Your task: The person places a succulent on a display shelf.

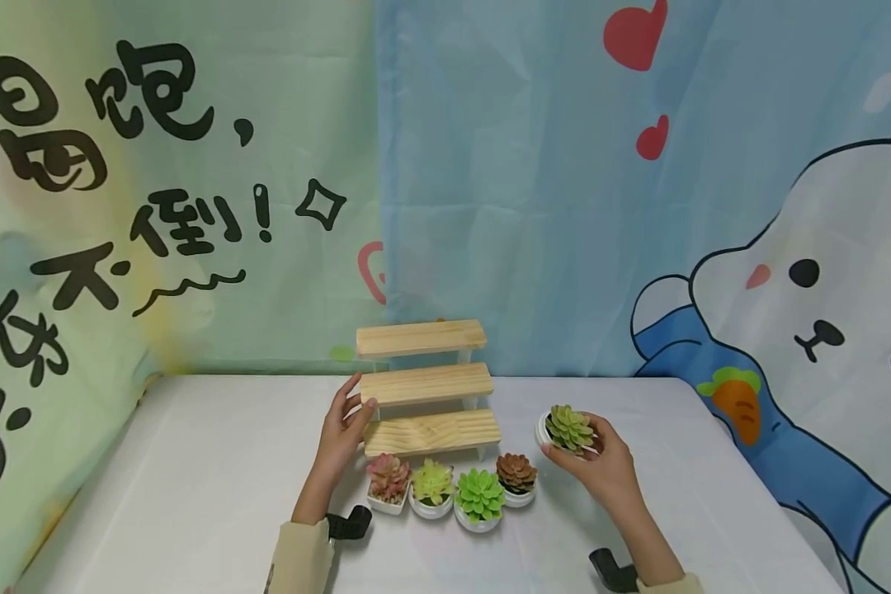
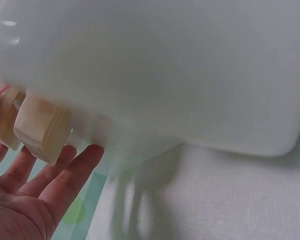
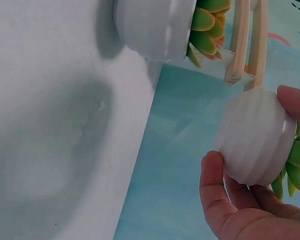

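My right hand [image 1: 607,462] holds a green potted succulent [image 1: 569,427] by its white pot, right of the shelf and off the table. In the right wrist view, the thumb and fingers are on opposite sides of the ribbed white pot [image 3: 257,137]. My left hand [image 1: 345,425] holds the left end of the three-tier wooden shelf [image 1: 426,384] at its middle board. In the left wrist view, the fingers [image 2: 72,182] lie along the board end [image 2: 42,125]; most of the thumb is hidden.
In front of the shelf stand a pink succulent [image 1: 388,477], a yellow-green one [image 1: 432,487], a bright green one [image 1: 479,499] and a brown one [image 1: 516,477], all in white pots. A printed cloth backdrop [image 1: 505,206] hangs behind the white table [image 1: 223,478].
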Demonstrator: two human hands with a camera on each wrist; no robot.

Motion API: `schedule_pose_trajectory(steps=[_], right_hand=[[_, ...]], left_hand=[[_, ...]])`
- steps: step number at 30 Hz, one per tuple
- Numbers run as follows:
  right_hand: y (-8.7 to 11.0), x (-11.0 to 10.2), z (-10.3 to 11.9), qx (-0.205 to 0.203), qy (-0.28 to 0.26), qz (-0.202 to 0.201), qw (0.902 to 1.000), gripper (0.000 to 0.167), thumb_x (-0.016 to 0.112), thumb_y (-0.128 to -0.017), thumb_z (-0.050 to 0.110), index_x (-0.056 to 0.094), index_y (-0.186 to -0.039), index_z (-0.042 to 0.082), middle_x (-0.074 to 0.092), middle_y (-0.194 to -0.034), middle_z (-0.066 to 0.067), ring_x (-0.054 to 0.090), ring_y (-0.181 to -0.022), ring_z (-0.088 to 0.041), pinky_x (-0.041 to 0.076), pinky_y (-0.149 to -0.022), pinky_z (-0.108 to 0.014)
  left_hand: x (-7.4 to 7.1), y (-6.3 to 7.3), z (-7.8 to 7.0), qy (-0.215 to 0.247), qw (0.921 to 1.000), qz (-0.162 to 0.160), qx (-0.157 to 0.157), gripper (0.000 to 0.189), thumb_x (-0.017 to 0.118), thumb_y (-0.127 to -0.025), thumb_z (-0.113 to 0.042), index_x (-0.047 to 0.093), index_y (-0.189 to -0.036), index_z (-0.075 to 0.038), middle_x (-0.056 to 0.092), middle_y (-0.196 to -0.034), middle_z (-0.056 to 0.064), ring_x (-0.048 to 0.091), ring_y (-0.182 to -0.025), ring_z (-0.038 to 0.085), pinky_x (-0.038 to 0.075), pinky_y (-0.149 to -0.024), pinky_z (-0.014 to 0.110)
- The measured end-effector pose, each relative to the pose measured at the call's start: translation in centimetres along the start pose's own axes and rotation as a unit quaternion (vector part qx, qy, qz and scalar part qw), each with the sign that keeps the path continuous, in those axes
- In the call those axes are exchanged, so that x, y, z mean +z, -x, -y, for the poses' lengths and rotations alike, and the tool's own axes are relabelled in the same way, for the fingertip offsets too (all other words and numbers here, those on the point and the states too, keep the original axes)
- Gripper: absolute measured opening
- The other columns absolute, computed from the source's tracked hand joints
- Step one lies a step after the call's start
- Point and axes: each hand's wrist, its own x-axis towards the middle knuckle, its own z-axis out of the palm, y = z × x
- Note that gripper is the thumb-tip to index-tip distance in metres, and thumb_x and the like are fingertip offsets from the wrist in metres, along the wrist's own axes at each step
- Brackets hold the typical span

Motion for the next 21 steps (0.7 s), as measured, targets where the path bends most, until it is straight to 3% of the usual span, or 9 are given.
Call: schedule_pose_trajectory(steps=[7,12,21], right_hand=[[-0.2,0.6,0.6,-0.002,0.007,-0.004,1.0,0.08,0.079,-0.082,0.02,0.035,-0.144,-0.004,0.041,-0.141,-0.026,0.047,-0.126,-0.041,0.045,-0.1,-0.048],[-0.3,1.0,0.9,-0.007,-0.001,0.002,1.0,0.079,0.079,-0.082,0.019,0.036,-0.144,-0.004,0.043,-0.14,-0.025,0.049,-0.125,-0.04,0.046,-0.098,-0.047],[-0.7,2.1,1.4,-0.045,-0.003,0.02,0.9988,0.073,0.079,-0.083,0.018,0.04,-0.142,-0.001,0.048,-0.135,-0.026,0.054,-0.119,-0.039,0.05,-0.091,-0.041]], left_hand=[[-0.1,-0.1,0.0,0.003,1.0,-0.002,0.009,0.057,0.056,-0.101,-0.017,0.033,-0.153,-0.013,0.05,-0.128,0.024,0.054,-0.081,0.007,0.037,-0.056,0.022],[0.0,0.0,0.2,0.003,0.9998,-0.003,0.019,0.058,0.057,-0.1,-0.017,0.032,-0.152,-0.009,0.052,-0.124,0.023,0.055,-0.08,0.006,0.037,-0.055,0.023],[0.0,-0.2,0.3,0.007,0.9999,-0.004,0.007,0.057,0.057,-0.1,-0.017,0.033,-0.152,-0.011,0.052,-0.123,0.022,0.056,-0.082,0.007,0.038,-0.056,0.023]])
